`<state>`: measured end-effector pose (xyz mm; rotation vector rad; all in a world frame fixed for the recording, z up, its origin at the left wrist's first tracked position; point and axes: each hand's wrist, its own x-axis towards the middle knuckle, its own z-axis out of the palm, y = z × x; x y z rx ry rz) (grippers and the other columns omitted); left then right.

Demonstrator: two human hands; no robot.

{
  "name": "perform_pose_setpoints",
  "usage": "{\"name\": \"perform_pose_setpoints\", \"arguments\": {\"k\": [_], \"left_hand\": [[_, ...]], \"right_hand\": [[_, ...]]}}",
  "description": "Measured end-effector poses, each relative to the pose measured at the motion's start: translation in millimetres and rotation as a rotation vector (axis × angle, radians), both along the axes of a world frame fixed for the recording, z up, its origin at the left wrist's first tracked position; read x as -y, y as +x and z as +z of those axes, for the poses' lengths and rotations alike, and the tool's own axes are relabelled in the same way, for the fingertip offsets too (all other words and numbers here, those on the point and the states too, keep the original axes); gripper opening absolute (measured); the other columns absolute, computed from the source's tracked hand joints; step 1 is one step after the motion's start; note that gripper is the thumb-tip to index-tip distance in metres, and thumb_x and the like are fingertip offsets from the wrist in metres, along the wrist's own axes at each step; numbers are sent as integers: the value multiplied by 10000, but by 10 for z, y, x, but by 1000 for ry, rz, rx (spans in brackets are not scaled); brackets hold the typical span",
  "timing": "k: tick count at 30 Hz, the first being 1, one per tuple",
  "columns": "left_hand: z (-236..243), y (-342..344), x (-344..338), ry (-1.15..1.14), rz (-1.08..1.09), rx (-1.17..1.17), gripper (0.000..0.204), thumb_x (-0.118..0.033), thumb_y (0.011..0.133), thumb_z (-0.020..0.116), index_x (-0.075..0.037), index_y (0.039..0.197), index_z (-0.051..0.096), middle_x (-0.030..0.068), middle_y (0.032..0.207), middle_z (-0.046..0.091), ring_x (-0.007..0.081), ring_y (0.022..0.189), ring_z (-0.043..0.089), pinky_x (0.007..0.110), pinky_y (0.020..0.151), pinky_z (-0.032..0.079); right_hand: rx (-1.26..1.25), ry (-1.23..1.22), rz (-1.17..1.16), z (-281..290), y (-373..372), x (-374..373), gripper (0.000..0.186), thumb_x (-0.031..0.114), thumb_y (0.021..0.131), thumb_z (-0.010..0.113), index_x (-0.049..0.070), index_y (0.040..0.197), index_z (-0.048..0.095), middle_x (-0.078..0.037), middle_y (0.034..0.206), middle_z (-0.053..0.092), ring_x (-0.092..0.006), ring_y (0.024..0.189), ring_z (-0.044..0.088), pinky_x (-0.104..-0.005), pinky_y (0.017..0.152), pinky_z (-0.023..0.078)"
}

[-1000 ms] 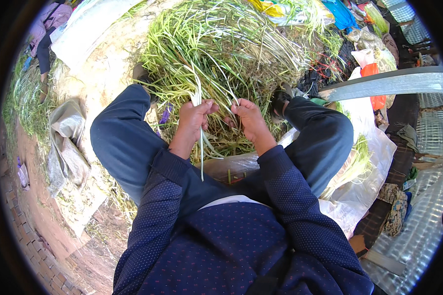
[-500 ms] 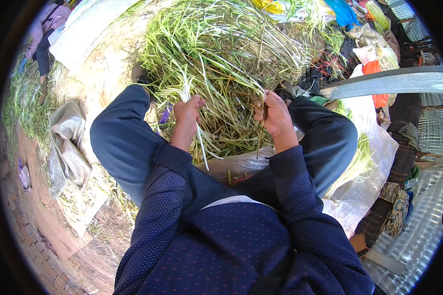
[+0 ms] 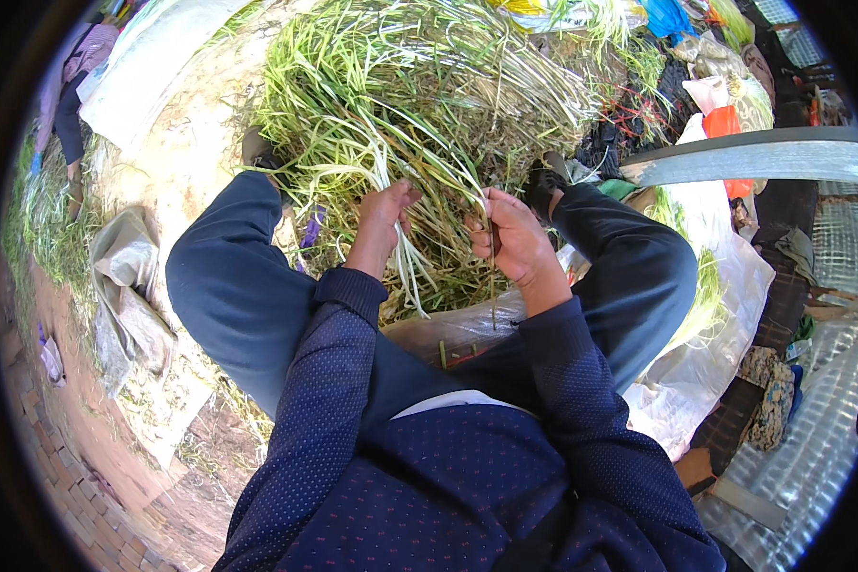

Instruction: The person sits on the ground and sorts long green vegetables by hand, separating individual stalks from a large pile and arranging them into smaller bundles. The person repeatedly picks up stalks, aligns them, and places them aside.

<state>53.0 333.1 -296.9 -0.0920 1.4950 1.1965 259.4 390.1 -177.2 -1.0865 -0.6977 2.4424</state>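
both hands were closed on stalks from the green heap. left hand (image 3: 383,212), just left of frame centre, had its fingers curled round a thin bunch of pale stalks (image 3: 408,272); the white ends hung down below the fist toward the lap, the green tops ran up into the heap. right hand (image 3: 510,238), just right of centre, was pinched shut on a few thin strands (image 3: 477,195) at the heap's near edge; how many strands could not be told. hands were near each other but apart, with a gap of stalks between them.

heap of long green leaves (image 3: 419,86) filled the upper middle of the frame, lying between the person's spread knees. dark blue trouser legs (image 3: 229,286) framed it left and right, dark shoes at the heap's edges. clear plastic sheet (image 3: 448,329) lay over the lap below the hands, with a few cut bits on it.

outward: white sacking (image 3: 715,315) at right, grey metal bar (image 3: 753,157) across upper right, crumpled grey cloth (image 3: 124,286) at left, brick edging (image 3: 57,477) in the lower left.
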Motion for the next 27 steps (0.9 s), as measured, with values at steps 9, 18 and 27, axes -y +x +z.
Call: {"name": "perform_pose_setpoints", "arguments": {"k": [9, 18, 27], "left_hand": [[-52, 87, -119, 51, 24, 66, 186, -242, 935, 697, -71, 1004, 683, 49, 751, 661, 91, 446, 401, 280, 413, 360], [84, 120, -142, 32, 130, 125, 128, -190, 920, 722, -84, 968, 669, -3, 630, 516, 90, 443, 385, 268, 409, 342], [339, 253, 107, 53, 130, -97, 317, -153, 813, 827, -1, 841, 549, 119, 706, 637, 132, 393, 432, 310, 338, 348]], "right_hand": [[-156, 36, 44, 9, 25, -11, 245, 307, 973, 673, 76, 1030, 615, 22, 717, 523, -85, 541, 446, -254, 491, 363], [349, 399, -18, -321, -34, -19, 138, 133, 919, 669, 31, 1007, 699, 45, 726, 576, -36, 448, 405, -221, 395, 321], [434, 706, -2, -749, -402, 15, 203, 216, 895, 709, 23, 954, 704, 19, 700, 599, -85, 597, 482, -282, 558, 394]]}}
